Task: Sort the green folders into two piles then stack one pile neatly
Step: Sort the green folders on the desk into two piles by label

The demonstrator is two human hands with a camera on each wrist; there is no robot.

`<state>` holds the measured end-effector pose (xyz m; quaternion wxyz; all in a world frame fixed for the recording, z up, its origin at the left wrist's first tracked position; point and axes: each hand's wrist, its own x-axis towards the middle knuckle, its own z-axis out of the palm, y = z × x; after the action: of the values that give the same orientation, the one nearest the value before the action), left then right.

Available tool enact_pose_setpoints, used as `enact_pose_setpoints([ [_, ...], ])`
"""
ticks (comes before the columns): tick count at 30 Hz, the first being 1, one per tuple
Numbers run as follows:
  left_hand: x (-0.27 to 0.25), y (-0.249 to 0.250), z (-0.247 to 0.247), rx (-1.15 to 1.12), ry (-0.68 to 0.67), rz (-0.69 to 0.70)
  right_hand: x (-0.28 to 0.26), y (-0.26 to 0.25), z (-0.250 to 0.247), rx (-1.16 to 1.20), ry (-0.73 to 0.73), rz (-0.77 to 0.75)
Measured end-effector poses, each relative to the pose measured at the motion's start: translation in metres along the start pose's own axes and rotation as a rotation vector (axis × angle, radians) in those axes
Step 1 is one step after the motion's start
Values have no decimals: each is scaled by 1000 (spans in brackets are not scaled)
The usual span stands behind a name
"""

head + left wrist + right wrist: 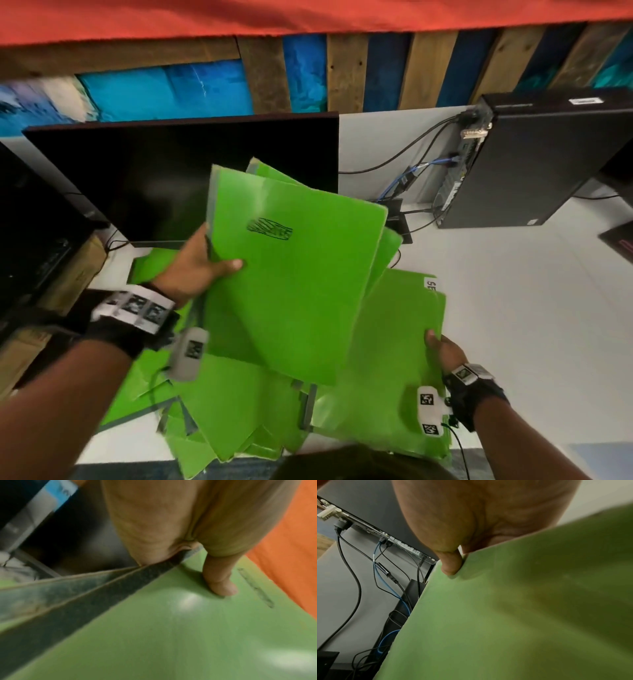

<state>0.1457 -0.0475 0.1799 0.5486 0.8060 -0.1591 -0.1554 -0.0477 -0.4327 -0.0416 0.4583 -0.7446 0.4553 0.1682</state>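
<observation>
Green card, thin and glossy: lifted folders [291,274], a small sheaf with grey spine tape, held raised and tilted above the counter [513,308].

Grip, left hand [195,263]: closed on the sheaf's spine edge at its 9 o'clock, thumb on the top cover, fingers beneath.

Grip, right hand [443,349]: thumb pinching the 3 o'clock edge of the right-hand folders [394,342]; the fingers beneath are hidden.

Loose folders [222,411]: fanned untidily at 6 o'clock.

Handling, judged: light, flexible, slick-faced, so sheets may slide apart; hold at the taped spine, both hands squaring edges.

Behind at 12 o'clock: dark monitor [171,171].
</observation>
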Motion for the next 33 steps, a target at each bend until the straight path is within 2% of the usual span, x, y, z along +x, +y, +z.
enact_pose_setpoints([
  [2, 5, -26, 40, -164, 29, -24, -1, -1, -1, -27, -1, 2],
  [5, 15, -63, 101, -223, 62, -206, -3, -3, -3, -47, -15, 1],
  [9, 22, -114, 156, 63, 119, -541, -4, -2, -6, -38, -29, 14],
  [11, 20, -124, 172, 131, 116, -689, -5, -3, -6, -16, -17, 28],
  [15, 19, -135, 192, 212, 41, -675, -8, -6, -4, 91, -15, 50],
  [18, 20, -134, 208, 339, -75, -683, -12, -4, -3, 189, -18, 54],
  [22, 18, -129, 223, 611, -147, -550, -9, 0, 2, 242, 9, 23],
  [25, 30, -126, 203, 647, -190, -425, -4, 1, 5, 254, 36, 29],
  [28, 46, -124, 141, 562, 15, -301, -3, -1, 7, 240, 71, 59],
  [31, 49, -141, 60, 641, 232, -344, -5, -3, 9, 207, 113, 65],
  [33, 35, -162, 17, 726, 277, -457, -5, -5, 9, 195, 136, 71],
])
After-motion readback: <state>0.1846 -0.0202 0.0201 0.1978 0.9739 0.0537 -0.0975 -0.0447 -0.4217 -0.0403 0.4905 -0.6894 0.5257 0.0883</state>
